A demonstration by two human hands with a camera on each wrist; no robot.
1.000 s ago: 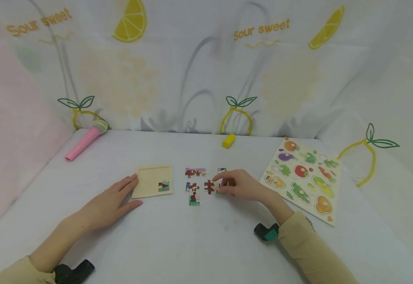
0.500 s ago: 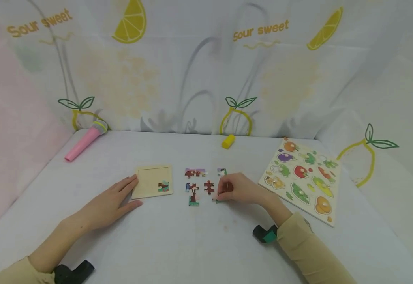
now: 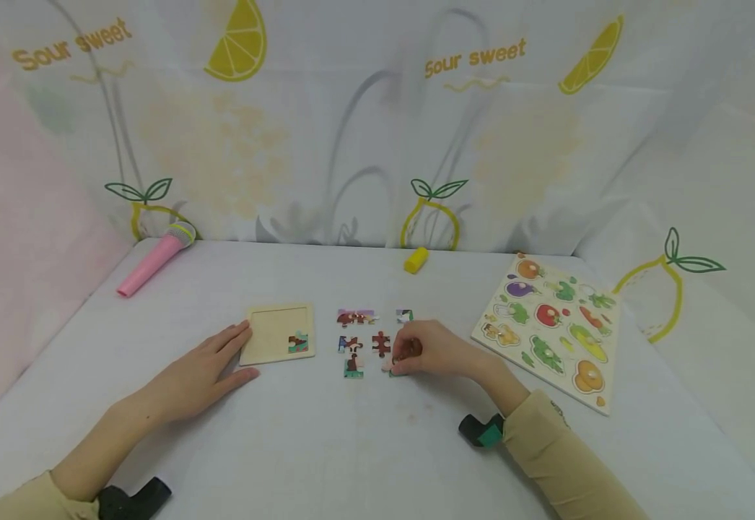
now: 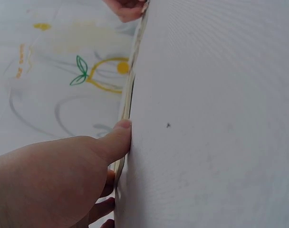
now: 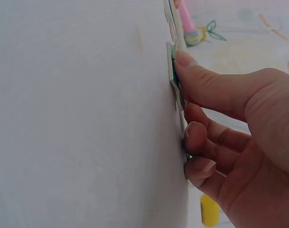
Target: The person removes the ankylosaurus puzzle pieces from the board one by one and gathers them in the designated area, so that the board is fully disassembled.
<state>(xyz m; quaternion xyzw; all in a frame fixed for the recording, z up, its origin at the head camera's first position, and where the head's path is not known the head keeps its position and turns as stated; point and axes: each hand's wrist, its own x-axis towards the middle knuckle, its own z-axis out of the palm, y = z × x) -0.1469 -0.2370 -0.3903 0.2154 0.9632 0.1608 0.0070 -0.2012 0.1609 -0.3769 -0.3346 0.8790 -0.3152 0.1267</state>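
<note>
In the head view my left hand (image 3: 185,375) lies with fingers extended, touching the left edge of a shallow wooden puzzle tray (image 3: 263,360). One jigsaw piece (image 3: 298,342) sits in the tray's lower right corner. To the right, my right hand (image 3: 432,348) pinches a green-edged jigsaw piece (image 5: 174,71) between thumb and forefinger, low over the table; the fingers hide most of it. Beside it lie a dark red piece (image 3: 381,344) and several other loose pieces, among them a bottom one (image 3: 354,366) and a top right one (image 3: 405,315).
A vegetable peg board (image 3: 549,332) lies at the right, close to the right forearm. A pink toy microphone (image 3: 156,260) is at the back left, and a yellow block (image 3: 416,260) stands near the back edge. Printed cloth hangs behind the table.
My right hand has come down slightly toward me, and its fingers have closed on the lower right piece, uncovering the top right one. My left hand has stayed at the tray.
</note>
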